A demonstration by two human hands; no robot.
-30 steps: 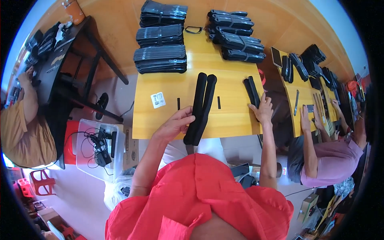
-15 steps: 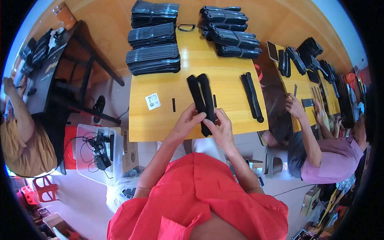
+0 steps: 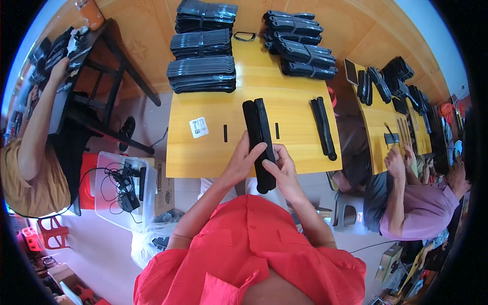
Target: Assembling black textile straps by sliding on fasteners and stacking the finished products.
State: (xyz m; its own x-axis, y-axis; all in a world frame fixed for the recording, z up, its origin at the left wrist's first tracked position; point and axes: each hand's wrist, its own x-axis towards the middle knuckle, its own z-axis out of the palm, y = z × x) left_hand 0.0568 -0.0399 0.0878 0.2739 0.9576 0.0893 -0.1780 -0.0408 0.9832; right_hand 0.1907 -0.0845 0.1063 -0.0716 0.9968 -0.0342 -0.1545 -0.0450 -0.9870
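Both hands hold a long black folded strap-like strip (image 3: 258, 122) upright over the table's near edge, its two lengths lying side by side. My left hand (image 3: 243, 161) grips its left side, thumb across the front. My right hand (image 3: 283, 170) grips the right side lower down, thumb also pressed on the front. A similar black folded strip (image 3: 323, 128) lies on the table to the right. Beyond the hands, two short black bars (image 3: 225, 133) and a white printed label (image 3: 199, 127) lie on the yellow table (image 3: 244, 165).
Bundled black strips stand in stacks at the far left (image 3: 201, 73) and far right (image 3: 307, 53) of the table. A clear plastic bin (image 3: 109, 203) with cables is on my left. Co-workers sit at a dark table on the left and a yellow table (image 3: 373, 134) on the right.
The held strip has come lower and nearer to me; its two lengths, spread apart at the top before, now lie together. The co-worker on the left has reached an arm farther away.
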